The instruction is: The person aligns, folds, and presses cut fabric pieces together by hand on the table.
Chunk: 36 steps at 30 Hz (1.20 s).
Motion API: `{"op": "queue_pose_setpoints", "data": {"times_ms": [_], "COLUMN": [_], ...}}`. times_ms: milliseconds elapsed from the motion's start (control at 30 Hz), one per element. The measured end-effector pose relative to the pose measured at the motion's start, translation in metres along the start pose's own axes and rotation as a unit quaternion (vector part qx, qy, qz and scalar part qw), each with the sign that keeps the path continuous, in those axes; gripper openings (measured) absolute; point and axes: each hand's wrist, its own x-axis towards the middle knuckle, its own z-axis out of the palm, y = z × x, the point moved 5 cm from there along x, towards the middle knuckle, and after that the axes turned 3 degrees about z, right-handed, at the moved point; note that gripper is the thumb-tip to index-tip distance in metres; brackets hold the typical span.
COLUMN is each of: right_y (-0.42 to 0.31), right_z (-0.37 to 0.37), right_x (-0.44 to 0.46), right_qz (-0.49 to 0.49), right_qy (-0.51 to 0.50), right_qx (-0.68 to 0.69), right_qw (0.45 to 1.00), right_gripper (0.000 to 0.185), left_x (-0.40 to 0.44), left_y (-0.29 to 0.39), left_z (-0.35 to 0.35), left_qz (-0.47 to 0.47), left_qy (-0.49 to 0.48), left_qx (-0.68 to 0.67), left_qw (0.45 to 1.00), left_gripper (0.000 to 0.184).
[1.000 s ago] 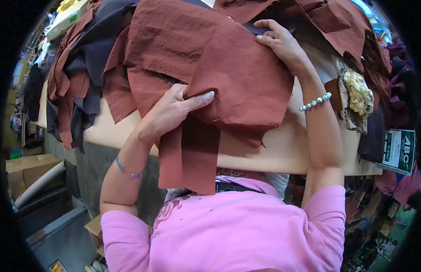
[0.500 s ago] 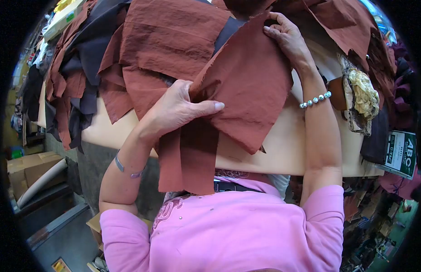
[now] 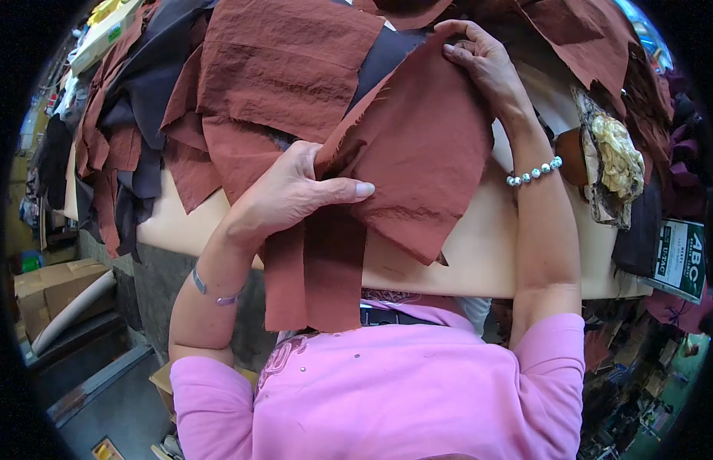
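Note:
Both my hands hold a piece of rust-brown fabric (image 3: 425, 153) with a frayed edge, raised above the table. My left hand (image 3: 295, 184) grips its left side, thumb on top and the other fingers hidden under the cloth. At the upper right corner my right hand (image 3: 479, 57) pinches the edge between thumb and fingers. Below my left hand, strips of the same brown cloth (image 3: 314, 284) hang over the table's front edge. Just beyond lies a flat stack of brown fabric (image 3: 287, 69), with a dark grey piece (image 3: 383, 61) showing beside it.
The pale table (image 3: 180, 218) has brown and dark scraps (image 3: 134, 153) draped at its left. At the right are a crusted, yellowish lump (image 3: 613, 161) and a green-and-white ABC box (image 3: 678, 257). Cardboard boxes (image 3: 61, 287) stand on the floor at left.
My left hand has shifted slightly left and down with the cloth. My right hand keeps its pinch at nearly the same spot, and the brown stack has moved a little left.

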Motion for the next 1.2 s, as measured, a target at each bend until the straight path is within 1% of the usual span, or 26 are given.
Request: {"op": "queue_pose_setpoints", "data": {"times_ms": [67,167,200,233,267,333,367,433,467,500,533,567,633,667,700,733,767,800,867,933,967,1000,1033,1100,1167,1200], "right_y": [0.005,0.015,0.006,0.000,-0.004,-0.016,-0.022,-0.019,-0.046,-0.075,-0.100,-0.102,-0.119,-0.130,-0.117,-0.107,-0.103,-0.106,-0.127,-0.151,-0.156,-0.154,-0.151,-0.147,-0.134,-0.120], "right_z": [0.001,0.003,0.000,-0.002,-0.010,-0.024,-0.033,-0.055,-0.038,-0.020,-0.001,0.017,0.068,0.098,0.116,0.126,0.130,0.132,0.126,0.108,0.099,0.093,0.090,0.083,0.064,0.051], "right_x": [-0.001,0.011,0.005,0.001,-0.002,-0.009,-0.014,-0.015,-0.025,-0.038,-0.048,-0.054,-0.077,-0.091,-0.104,-0.108,-0.112,-0.115,-0.121,-0.122,-0.122,-0.123,-0.123,-0.126,-0.104,-0.090], "right_qz": [0.018,-0.013,-0.006,-0.009,-0.012,-0.042,-0.064,-0.137,-0.226,-0.283,-0.274,-0.287,-0.281,-0.267,-0.347,-0.277,-0.319,-0.342,-0.396,-0.362,-0.343,-0.340,-0.285,-0.189,-0.109,-0.073], "right_qy": [-0.016,-0.036,0.002,0.038,0.072,0.154,0.203,0.232,0.278,0.277,0.231,0.091,-0.133,-0.210,-0.187,-0.235,-0.201,-0.200,-0.180,-0.143,-0.122,-0.128,-0.164,-0.203,-0.114,-0.048], "right_qx": [0.023,-0.043,-0.115,-0.165,-0.214,-0.315,-0.366,-0.388,-0.449,-0.466,-0.422,-0.333,-0.311,-0.385,-0.419,-0.496,-0.541,-0.500,-0.422,-0.400,-0.389,-0.359,-0.277,-0.111,0.083,0.157], "right_qw": [0.999,0.998,0.993,0.986,0.974,0.936,0.906,0.881,0.818,0.791,0.833,0.894,0.898,0.858,0.818,0.789,0.752,0.770,0.796,0.830,0.847,0.860,0.903,0.954,0.984,0.984], "right_gripper": [0.025,0.023,0.027,0.029,0.031,0.038,0.043,0.049,0.054,0.055,0.056,0.059,0.067,0.072,0.073,0.065,0.056,0.055,0.055,0.063,0.067,0.081,0.082,0.079,0.071,0.068], "left_x": [-0.003,0.003,0.002,0.001,-0.005,-0.018,-0.028,-0.049,-0.061,-0.073,-0.083,-0.090,-0.093,-0.095,-0.094,-0.090,-0.086,-0.080,-0.066,-0.066,-0.077,-0.085,-0.091,-0.095,-0.082,-0.069], "left_y": [0.003,-0.006,0.000,0.008,0.013,0.027,0.031,0.046,0.044,0.041,0.031,0.021,0.010,0.004,0.008,0.007,0.007,0.009,-0.016,-0.015,0.003,0.019,0.038,0.103,0.147,0.159], "left_z": [0.002,0.006,0.006,0.011,0.014,0.012,0.007,-0.019,-0.038,-0.055,-0.074,-0.086,-0.084,-0.082,-0.077,-0.071,-0.065,-0.062,-0.077,-0.088,-0.093,-0.095,-0.095,-0.081,-0.066,-0.065], "left_qz": [0.022,0.025,0.061,0.093,0.182,0.220,0.310,0.343,0.303,0.262,0.175,0.088,-0.039,-0.102,-0.057,-0.010,0.035,0.067,0.149,0.179,0.221,0.235,0.249,0.323,0.373,0.386], "left_qy": [-0.001,-0.052,-0.029,-0.002,0.059,0.115,0.161,0.232,0.307,0.357,0.375,0.390,0.384,0.377,0.387,0.398,0.406,0.397,0.353,0.309,0.342,0.326,0.309,0.339,0.370,0.385], "left_qx": [-0.013,0.008,0.119,0.229,0.436,0.447,0.414,0.443,0.447,0.534,0.512,0.486,0.421,0.386,0.454,0.518,0.578,0.577,0.324,0.095,0.090,0.034,-0.023,0.198,0.379,0.391], "left_qw": [1.000,0.998,0.991,0.969,0.879,0.859,0.840,0.795,0.784,0.720,0.752,0.777,0.821,0.836,0.800,0.757,0.707,0.710,0.865,0.929,0.909,0.915,0.918,0.861,0.761,0.742], "left_gripper": [0.024,0.025,0.028,0.030,0.035,0.036,0.036,0.038,0.038,0.040,0.044,0.049,0.057,0.061,0.063,0.066,0.068,0.057,0.044,0.023,0.025,0.025,0.025,0.023,0.025,0.026]}}
